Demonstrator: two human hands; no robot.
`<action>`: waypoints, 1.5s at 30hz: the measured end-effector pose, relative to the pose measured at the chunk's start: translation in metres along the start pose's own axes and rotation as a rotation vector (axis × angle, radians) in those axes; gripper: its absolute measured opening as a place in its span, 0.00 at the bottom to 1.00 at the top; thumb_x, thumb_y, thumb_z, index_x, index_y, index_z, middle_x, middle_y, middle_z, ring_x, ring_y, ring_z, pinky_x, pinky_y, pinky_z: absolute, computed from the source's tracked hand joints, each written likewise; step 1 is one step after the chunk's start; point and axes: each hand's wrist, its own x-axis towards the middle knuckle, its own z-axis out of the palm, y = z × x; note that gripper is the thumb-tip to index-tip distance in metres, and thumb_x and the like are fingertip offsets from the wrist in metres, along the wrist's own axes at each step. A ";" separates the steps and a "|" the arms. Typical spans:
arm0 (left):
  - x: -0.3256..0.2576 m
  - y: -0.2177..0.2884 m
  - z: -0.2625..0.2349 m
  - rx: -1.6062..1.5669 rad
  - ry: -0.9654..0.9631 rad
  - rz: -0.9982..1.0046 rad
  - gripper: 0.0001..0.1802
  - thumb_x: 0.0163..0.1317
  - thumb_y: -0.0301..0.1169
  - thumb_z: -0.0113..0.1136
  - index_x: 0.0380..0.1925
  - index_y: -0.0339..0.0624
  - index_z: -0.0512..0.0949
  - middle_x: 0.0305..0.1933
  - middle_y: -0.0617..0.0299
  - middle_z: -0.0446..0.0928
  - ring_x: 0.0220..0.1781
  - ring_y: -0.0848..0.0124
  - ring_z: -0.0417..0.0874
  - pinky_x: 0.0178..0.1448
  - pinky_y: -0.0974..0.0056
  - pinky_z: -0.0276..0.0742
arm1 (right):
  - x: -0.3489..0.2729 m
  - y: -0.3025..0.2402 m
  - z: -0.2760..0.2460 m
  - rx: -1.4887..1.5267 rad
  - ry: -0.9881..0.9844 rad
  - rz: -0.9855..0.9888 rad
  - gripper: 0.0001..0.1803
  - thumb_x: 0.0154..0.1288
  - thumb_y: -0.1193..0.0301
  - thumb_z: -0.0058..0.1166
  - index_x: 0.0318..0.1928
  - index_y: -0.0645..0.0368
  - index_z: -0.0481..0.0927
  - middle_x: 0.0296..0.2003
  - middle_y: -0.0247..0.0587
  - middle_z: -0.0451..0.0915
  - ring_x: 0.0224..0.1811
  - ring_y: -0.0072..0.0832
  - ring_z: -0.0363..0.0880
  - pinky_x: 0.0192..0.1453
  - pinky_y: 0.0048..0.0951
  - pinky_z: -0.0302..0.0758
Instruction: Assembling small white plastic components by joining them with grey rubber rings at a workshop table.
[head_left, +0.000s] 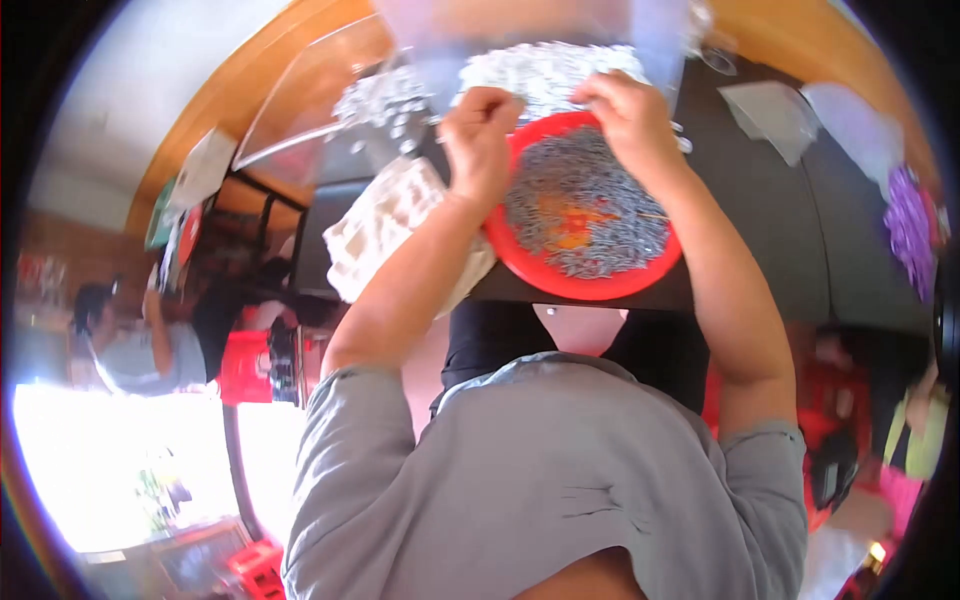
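Note:
My left hand (479, 142) is up at the far left rim of a red round basin (598, 289), fingers curled in a pinch. Across from it, over the far right rim, my right hand (630, 122) also pinches with thumb and fingertips. Whatever lies between the fingertips is too small to make out. Many thin grey metal-looking pieces (560, 180) cover the basin's bottom, with its orange-red base showing through in the middle. Just beyond both hands lies a heap of small white pieces (545, 72). A crumpled white cloth (385, 215) sits under my left forearm.
More small whitish pieces (385, 108) are at the far left, by a clear plastic sheet (300, 110). On the dark table (755, 210) to the right are translucent bags (775, 115) and a purple bundle (907, 235). Another person (150, 345) is at far left.

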 end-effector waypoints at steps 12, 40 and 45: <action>-0.055 0.014 -0.060 0.197 0.209 0.117 0.05 0.53 0.25 0.65 0.29 0.35 0.80 0.23 0.64 0.78 0.27 0.79 0.76 0.33 0.70 0.73 | 0.000 0.004 0.001 0.020 -0.065 -0.008 0.09 0.61 0.76 0.50 0.39 0.60 0.82 0.36 0.42 0.84 0.39 0.33 0.83 0.44 0.30 0.76; -0.086 0.053 -0.083 0.268 0.403 -0.207 0.06 0.56 0.26 0.59 0.24 0.35 0.81 0.19 0.63 0.75 0.18 0.78 0.70 0.24 0.73 0.62 | 0.001 -0.010 0.008 0.055 -0.056 -0.028 0.06 0.54 0.81 0.50 0.29 0.67 0.80 0.26 0.45 0.83 0.32 0.30 0.81 0.40 0.30 0.75; -0.085 0.051 -0.084 0.130 0.386 -0.154 0.06 0.55 0.24 0.58 0.24 0.33 0.80 0.19 0.62 0.74 0.18 0.77 0.70 0.24 0.73 0.61 | 0.001 -0.009 0.008 0.048 -0.074 -0.055 0.06 0.54 0.80 0.50 0.30 0.67 0.81 0.26 0.44 0.83 0.32 0.29 0.81 0.40 0.29 0.75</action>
